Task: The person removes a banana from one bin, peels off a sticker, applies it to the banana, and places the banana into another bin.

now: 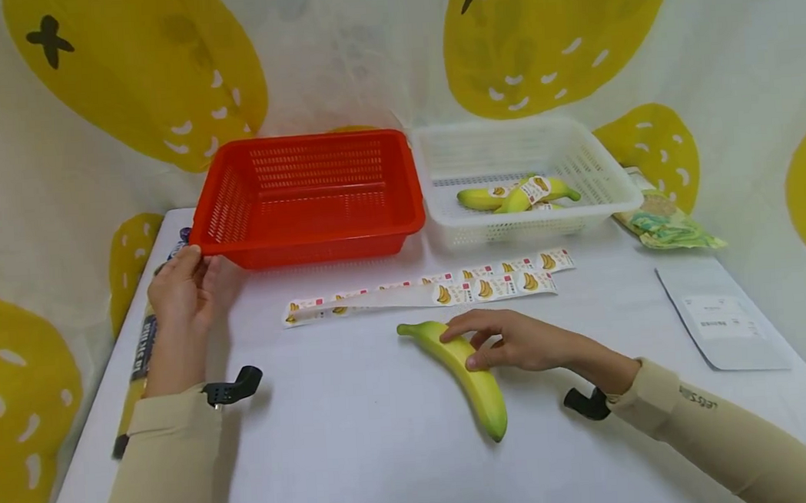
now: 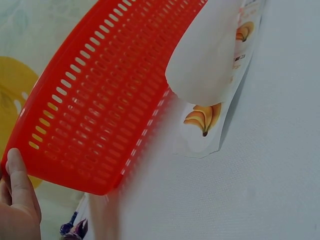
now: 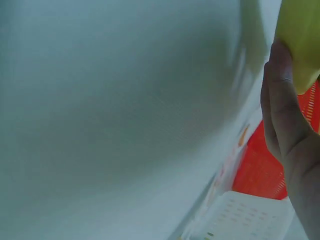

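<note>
My left hand (image 1: 182, 288) grips the front left corner of the red basket (image 1: 309, 251), its thumb by the rim. The left wrist view shows the fingers (image 2: 21, 187) at the corner of that slotted basket (image 2: 100, 125). Nothing lies inside the basket. Toward the middle of the table, my right hand (image 1: 519, 339) pinches a yellow banana with green ends (image 1: 476, 382) between thumb and fingers. No sticker shows on its visible side. The right wrist view has only part of the banana (image 3: 300, 45), beside the fingers (image 3: 287, 107).
Behind the banana lies a folded strip of banana stickers (image 1: 484, 286). A white basket (image 1: 532, 214) at the back right holds bananas with stickers (image 1: 534, 191). To the right are a green plastic packet (image 1: 671, 223) and a flat grey pouch (image 1: 726, 324). A long printed packet (image 1: 142, 352) lies at the left edge.
</note>
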Demonstrator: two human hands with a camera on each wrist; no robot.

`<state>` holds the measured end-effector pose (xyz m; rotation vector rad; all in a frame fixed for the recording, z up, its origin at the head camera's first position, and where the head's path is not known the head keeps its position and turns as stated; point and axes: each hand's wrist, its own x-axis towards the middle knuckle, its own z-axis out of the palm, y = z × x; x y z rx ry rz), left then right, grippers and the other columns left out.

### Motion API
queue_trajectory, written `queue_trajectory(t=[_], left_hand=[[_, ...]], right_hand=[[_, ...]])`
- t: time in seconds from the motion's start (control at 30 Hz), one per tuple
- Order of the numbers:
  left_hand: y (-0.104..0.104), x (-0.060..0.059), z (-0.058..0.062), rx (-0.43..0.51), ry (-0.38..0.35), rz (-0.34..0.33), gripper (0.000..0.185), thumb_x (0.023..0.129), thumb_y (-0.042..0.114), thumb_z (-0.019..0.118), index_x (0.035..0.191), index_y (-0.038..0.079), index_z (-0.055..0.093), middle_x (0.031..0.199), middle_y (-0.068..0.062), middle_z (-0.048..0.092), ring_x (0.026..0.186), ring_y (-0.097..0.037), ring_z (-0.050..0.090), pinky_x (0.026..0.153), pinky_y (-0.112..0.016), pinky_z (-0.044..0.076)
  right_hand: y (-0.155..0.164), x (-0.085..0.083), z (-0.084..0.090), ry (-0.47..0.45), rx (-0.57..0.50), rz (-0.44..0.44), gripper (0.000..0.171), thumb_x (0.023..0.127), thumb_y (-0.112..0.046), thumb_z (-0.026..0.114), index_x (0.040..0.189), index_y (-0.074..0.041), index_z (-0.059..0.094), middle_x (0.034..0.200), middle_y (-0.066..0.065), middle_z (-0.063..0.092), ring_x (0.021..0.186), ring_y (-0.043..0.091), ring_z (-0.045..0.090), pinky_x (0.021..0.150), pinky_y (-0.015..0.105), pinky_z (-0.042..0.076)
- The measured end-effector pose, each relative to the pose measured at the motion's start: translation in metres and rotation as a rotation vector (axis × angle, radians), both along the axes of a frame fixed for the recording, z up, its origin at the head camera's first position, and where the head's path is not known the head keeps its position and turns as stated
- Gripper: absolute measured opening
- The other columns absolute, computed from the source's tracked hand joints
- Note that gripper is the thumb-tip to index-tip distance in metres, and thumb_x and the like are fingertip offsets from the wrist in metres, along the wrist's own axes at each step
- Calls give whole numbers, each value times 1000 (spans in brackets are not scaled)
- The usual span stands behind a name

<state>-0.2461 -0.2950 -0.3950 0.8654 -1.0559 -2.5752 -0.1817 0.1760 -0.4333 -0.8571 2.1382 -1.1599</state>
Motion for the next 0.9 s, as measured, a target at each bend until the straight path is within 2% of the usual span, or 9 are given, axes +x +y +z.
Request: queue_trajectory(t=[0.2,0.5,0.57,0.67,0.73,0.8,0.83,0.9], left_hand=[[-2,1,-2,11,-10,1,35,86,17,80,119,15,69,124,-2,64,88,-15,72,80,-22,59],[1,4,-2,-1,10,10,36,88,18,79,122,16,67,129,-2,62,93,-15,71,81,-22,59],[4,6,-2,0,12,35,34,90,18,77,122,16,67,125,-4,62,93,-15,69,82,-23,59],[17,10,-1,-14,6,118,28,93,19,74,120,15,66,115,-4,62,93,-16,64,83,-24,60],[30,15,1,-54,23,184,22,95,18,73,116,13,66,108,-5,62,87,-18,62,78,-25,61],[48,21,4,-126,82,210,15,96,16,70,110,10,65,101,-7,61,79,-19,61,70,-24,60],[58,23,6,-172,124,199,12,97,14,70,106,9,64,96,-8,62,74,-19,61,65,-23,59],[77,28,7,-304,219,112,8,97,12,68,101,8,63,89,-7,63,66,-17,60,58,-22,57]], right_hand=[[-5,2,-4,70,29,33,42,95,-22,73,136,-16,64,146,12,56,105,21,64,93,35,56],[-6,4,-4,74,48,30,41,95,-23,72,135,-16,65,147,14,56,106,19,63,93,33,56],[-5,4,-5,69,47,25,42,95,-23,72,136,-16,65,147,14,55,106,19,62,94,34,56],[-4,4,-7,65,48,20,42,95,-24,72,136,-18,65,148,14,54,107,19,62,94,34,56],[-4,4,-8,65,46,21,42,96,-25,72,136,-18,65,148,14,54,107,20,62,93,34,56],[-3,4,-9,67,42,23,41,96,-25,72,136,-18,65,148,15,54,107,20,62,93,33,56],[-3,4,-9,66,39,23,41,96,-25,72,136,-17,65,148,15,54,107,20,62,93,33,56],[-3,4,-10,65,34,23,42,96,-25,72,136,-17,65,148,15,54,107,20,62,93,33,56]])
